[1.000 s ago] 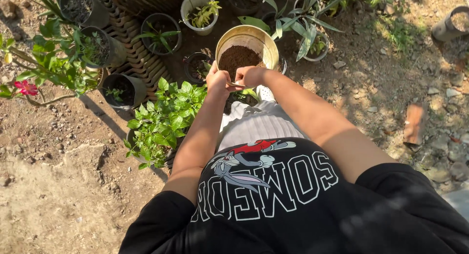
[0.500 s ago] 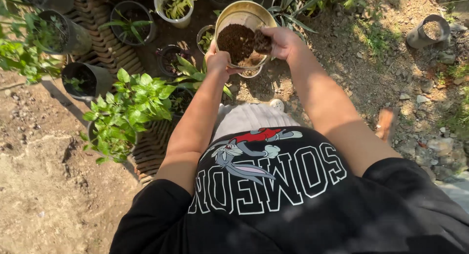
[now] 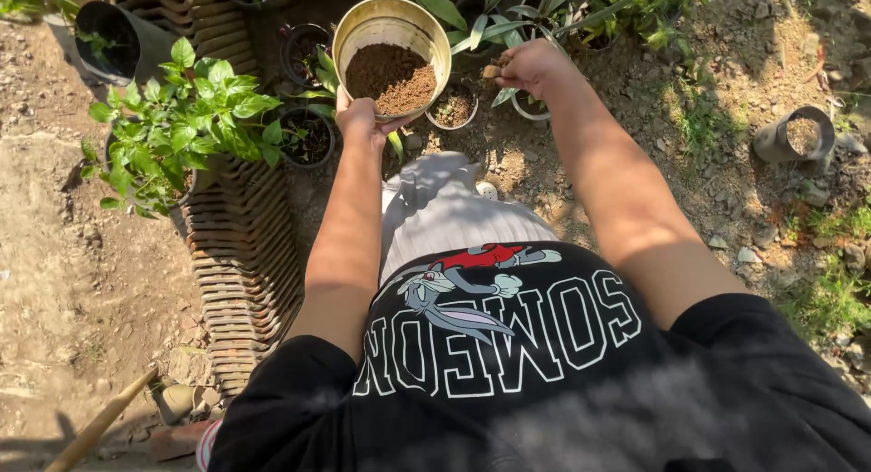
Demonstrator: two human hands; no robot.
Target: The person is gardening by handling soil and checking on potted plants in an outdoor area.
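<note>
We have the round metal bowl (image 3: 392,50), near the top centre of the frame, well filled with brown soil, and the small pots below our hands look partly topped up, so in our judgement much of the potting soil is yet to be shared out. Our left hand (image 3: 357,118) clasps the bowl's near rim from below, while our right hand (image 3: 529,65), just right of the bowl, is curled shut over a pinch of soil above a small pot (image 3: 529,104)

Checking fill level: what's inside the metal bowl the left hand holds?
The metal bowl holds loose brown soil, piled toward the left hand. The soil covers the bowl's bottom, so anything beneath it is hidden.
</note>
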